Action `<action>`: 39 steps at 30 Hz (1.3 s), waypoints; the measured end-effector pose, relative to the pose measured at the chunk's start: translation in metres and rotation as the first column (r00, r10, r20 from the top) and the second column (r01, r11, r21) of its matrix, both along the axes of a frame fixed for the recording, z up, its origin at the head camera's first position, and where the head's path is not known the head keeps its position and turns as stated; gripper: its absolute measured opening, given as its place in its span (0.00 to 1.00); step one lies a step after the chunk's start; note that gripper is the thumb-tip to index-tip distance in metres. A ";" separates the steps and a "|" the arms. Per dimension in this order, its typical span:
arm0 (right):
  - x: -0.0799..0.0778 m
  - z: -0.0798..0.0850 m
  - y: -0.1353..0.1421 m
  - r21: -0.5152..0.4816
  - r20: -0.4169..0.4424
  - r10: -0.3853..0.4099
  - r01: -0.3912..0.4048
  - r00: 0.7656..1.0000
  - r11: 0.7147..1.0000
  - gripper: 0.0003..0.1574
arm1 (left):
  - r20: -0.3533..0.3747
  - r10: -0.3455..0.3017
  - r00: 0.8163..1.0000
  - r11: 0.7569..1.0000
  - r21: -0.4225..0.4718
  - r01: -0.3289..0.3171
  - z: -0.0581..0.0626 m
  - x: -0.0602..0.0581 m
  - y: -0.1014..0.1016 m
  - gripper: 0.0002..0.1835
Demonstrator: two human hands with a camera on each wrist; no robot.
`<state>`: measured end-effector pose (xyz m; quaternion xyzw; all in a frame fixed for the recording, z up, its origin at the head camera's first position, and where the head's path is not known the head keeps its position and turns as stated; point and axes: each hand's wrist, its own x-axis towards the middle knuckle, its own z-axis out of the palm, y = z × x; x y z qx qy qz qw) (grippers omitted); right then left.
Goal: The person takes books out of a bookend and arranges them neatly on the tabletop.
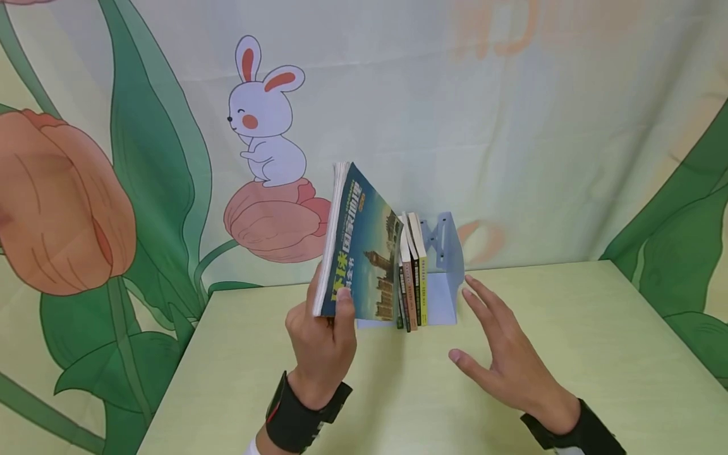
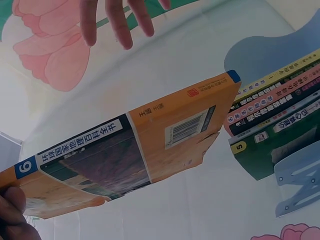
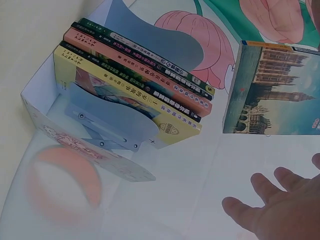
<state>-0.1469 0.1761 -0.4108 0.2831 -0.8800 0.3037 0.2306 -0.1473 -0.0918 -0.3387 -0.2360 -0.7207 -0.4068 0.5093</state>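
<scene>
The right hand (image 1: 506, 360) is empty, fingers spread. By the left hand (image 1: 323, 344), a thick blue paperback book (image 1: 364, 249) is pinched near one corner, toward the far edge of the pale-green table (image 1: 580, 316); seemingly heavy and flexible, its spine (image 2: 82, 141) should be supported.

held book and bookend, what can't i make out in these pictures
Head view: the left side of the bookend, hidden behind the held book.
Head view: finger ends of the left hand, other than the thumb, behind that book.
Left wrist view: any digits by the barcode, too small.
Right wrist view: part of the cover, cut off by the right edge.
</scene>
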 end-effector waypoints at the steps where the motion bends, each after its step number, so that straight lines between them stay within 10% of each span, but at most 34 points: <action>1: 0.000 0.000 0.000 -0.004 -0.007 -0.002 0.002 1.000 1.000 0.58 | 0.003 -0.006 1.000 1.000 -0.001 0.006 0.000 0.001 0.000 0.24; 39: -0.006 0.009 -0.009 -0.134 -0.069 0.057 -0.066 0.996 0.989 0.46 | 0.339 -0.234 0.911 0.972 0.108 0.210 -0.020 0.032 0.004 0.20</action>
